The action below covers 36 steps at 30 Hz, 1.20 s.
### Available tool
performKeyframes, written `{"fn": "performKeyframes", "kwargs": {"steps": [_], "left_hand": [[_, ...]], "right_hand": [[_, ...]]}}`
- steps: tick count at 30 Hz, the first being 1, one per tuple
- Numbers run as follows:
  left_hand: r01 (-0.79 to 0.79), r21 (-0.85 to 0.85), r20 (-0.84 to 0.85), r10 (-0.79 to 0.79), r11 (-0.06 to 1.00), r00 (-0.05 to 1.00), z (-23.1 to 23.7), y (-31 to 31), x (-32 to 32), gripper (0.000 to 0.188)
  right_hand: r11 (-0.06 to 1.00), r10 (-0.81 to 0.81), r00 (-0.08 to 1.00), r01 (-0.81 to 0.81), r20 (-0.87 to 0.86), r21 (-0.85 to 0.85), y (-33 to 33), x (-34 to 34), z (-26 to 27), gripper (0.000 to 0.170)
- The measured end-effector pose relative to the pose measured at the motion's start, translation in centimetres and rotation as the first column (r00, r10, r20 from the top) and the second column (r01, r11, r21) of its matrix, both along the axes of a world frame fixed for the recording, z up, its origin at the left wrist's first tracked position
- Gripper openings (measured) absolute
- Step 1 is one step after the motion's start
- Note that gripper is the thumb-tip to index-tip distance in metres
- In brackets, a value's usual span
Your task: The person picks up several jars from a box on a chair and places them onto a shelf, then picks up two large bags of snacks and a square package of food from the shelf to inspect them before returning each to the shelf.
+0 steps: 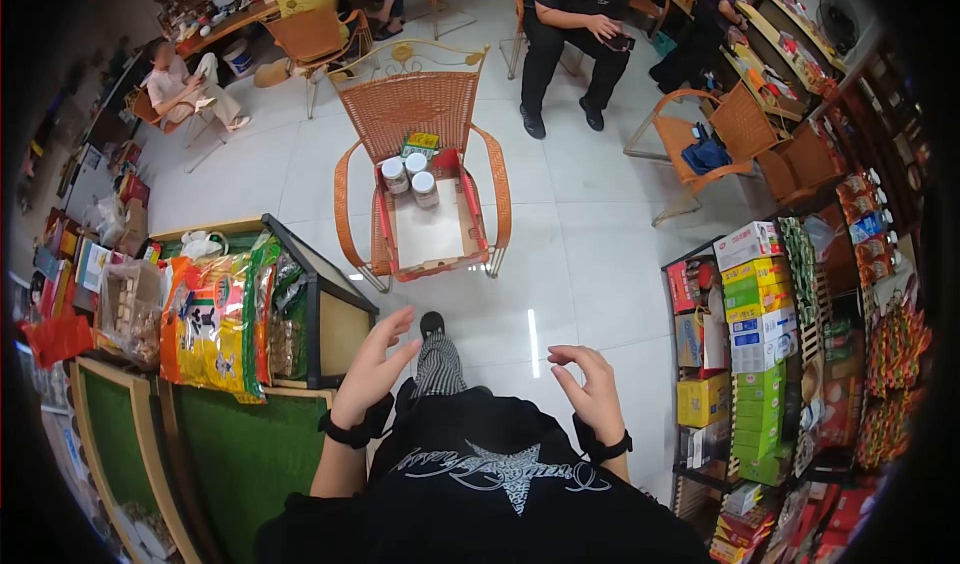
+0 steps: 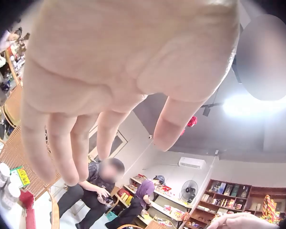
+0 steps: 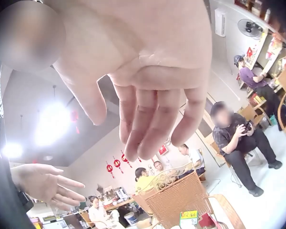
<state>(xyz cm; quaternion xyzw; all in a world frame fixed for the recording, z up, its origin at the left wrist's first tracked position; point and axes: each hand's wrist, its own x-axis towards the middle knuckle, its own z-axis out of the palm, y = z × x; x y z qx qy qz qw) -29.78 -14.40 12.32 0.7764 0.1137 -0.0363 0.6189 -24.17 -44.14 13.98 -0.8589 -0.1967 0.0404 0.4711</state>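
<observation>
My left hand (image 1: 375, 364) is raised in front of my body, fingers loosely extended, with nothing in it. Opposite it my right hand (image 1: 590, 389) hangs in the air, fingers relaxed and likewise holding nothing. Both palms show bare in the wrist views. Ahead of them stands a wicker armchair (image 1: 405, 109) with a red-edged cardboard box (image 1: 433, 242) on its seat. Inside the box are several white-lidded jars (image 1: 425, 190) at the left and back. A green and yellow packet (image 1: 420, 144) leans by the chair's back.
To the left, large orange and yellow bags (image 1: 215, 314) lie on a green-topped stand (image 1: 245, 464). Shelves with stacked cartons (image 1: 760, 334) and snack packets run along the right. A seated person in black (image 1: 575, 34) and another wicker chair (image 1: 735, 134) are beyond, over a tiled floor (image 1: 570, 194).
</observation>
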Motion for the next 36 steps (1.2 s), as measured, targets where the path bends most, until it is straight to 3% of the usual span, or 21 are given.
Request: {"fn": "performKeyframes", "kwargs": {"steps": [9, 16, 19, 22, 26, 28, 30, 32, 33, 35, 36], "left_hand": [[0.017, -0.037, 0.100, -0.013, 0.999, 0.995, -0.5, 8.5, 11.7, 0.050], [0.011, 0.015, 0.124, -0.013, 1.000, 0.992, -0.7, 15.4, 17.5, 0.050], [0.033, 0.008, 0.007, -0.034, 0.999, 0.999, -2.9, 17.1, 19.5, 0.051], [0.050, -0.001, -0.023, -0.050, 0.999, 0.998, -5.0, 18.4, 21.2, 0.051], [0.023, -0.026, -0.069, -0.025, 0.999, 0.997, -11.1, 19.0, 23.8, 0.051], [-0.118, -0.366, -0.305, 0.001, 0.923, 0.952, -14.0, 19.0, 25.6, 0.049], [-0.152, -0.430, -0.370, -0.020, 0.890, 0.929, -18.3, 19.2, 27.5, 0.046], [-0.440, -0.600, -0.576, 0.020, 0.668, 0.817, -22.9, 19.0, 28.9, 0.044], [-0.480, -0.556, -0.623, 0.042, 0.678, 0.781, -25.1, 18.6, 29.6, 0.044], [-0.482, -0.538, -0.630, 0.051, 0.692, 0.775, -31.4, 18.1, 31.3, 0.044], [-0.476, -0.526, -0.633, 0.050, 0.705, 0.773, -33.6, 17.8, 31.8, 0.045]], "right_hand": [[0.993, -0.022, 0.999, 0.017, 0.047, 0.117, 9.1, 10.3, 0.3, 0.022], [0.992, 0.121, 0.985, -0.123, 0.124, 0.012, 18.7, 18.7, 0.7, 0.021], [0.989, 0.143, 0.975, -0.138, 0.170, -0.043, 21.5, 20.7, 1.0, 0.020], [0.993, 0.121, 0.992, -0.121, -0.023, 0.006, 23.5, 22.1, -0.3, 0.018], [0.994, 0.092, 0.967, -0.077, -0.236, 0.074, 25.7, 25.2, -6.8, 0.017], [0.992, 0.122, 0.945, -0.110, -0.302, 0.057, 26.8, 27.5, -12.0, 0.019], [0.996, 0.003, 0.858, 0.042, -0.513, 0.075, 28.2, 29.8, -18.3, 0.024], [0.976, 0.047, 0.923, -0.124, -0.382, -0.180, 29.8, 32.7, -23.6, 0.040], [0.975, 0.056, 0.918, -0.135, -0.393, -0.176, 30.4, 34.1, -26.3, 0.040], [0.876, 0.176, 0.979, -0.205, -0.105, -0.437, 32.0, 36.5, -31.0, 0.057], [0.822, 0.210, 0.965, -0.260, -0.155, -0.507, 32.8, 37.9, -32.2, 0.071]]}}
